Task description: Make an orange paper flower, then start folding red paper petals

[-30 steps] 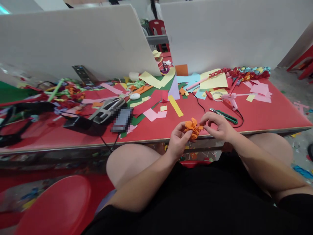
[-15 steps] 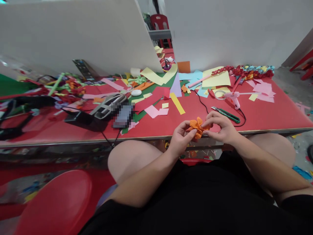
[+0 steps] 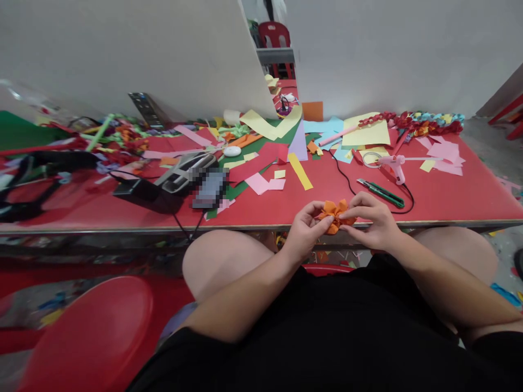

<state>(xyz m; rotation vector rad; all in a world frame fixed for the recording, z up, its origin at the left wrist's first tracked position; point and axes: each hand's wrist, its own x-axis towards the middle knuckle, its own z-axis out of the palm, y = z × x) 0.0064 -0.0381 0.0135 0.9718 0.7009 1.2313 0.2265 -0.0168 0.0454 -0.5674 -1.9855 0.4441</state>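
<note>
An orange paper flower [image 3: 335, 207] with several folded petals is between my two hands, over the table's front edge. My left hand [image 3: 307, 227] pinches its left side, with the thumb across the petals near the middle. From the other side, my right hand [image 3: 372, 220] grips the flower's right part between thumb and fingers. A green box cutter [image 3: 382, 193] lies on the table just beyond my right hand. Past it rests a pink glue gun [image 3: 395, 166] with its black cord. The underside of the flower is hidden by my fingers.
The red table [image 3: 261, 211] carries coloured paper scraps, a yellow strip [image 3: 300, 171], a blurred phone [image 3: 210, 188] and a black device [image 3: 147, 193]. Garlands of paper flowers [image 3: 420, 122] lie at the back right. White panels [image 3: 392, 54] stand behind. A red stool [image 3: 90, 332] is at my left.
My fingers have shifted slightly on the orange paper flower, and its petals are turned a little differently. The whole view has moved slightly, so the table's contents appear farther right.
</note>
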